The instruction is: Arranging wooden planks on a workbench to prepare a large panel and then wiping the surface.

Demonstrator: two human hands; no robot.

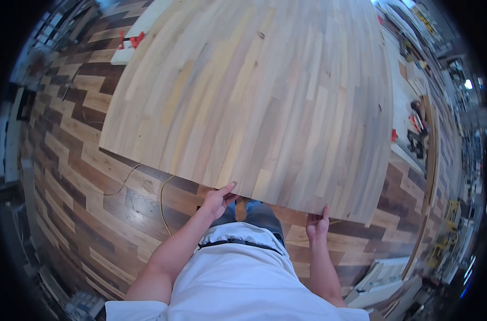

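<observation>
A large wooden panel [254, 107], made of many narrow strips in pale brown, grey and yellowish tones, spreads out in front of me. My left hand [217, 202] grips its near edge, thumb on the top face and fingers curled beneath. Farther right along that same edge, near the right corner, my right hand [318, 222] holds the panel the same way, with its thumb up and its fingers partly hidden underneath. The panel's far edge runs out of the picture. A few small dark knots mark its surface.
Red clamps [137, 40] show by a white board [123, 55] at the far left. A yellow cable [162, 206] lies on the patterned wood floor [83, 160]. Dark tools [416, 123] rest on a white surface right of the panel. White boards [380, 275] are at the lower right.
</observation>
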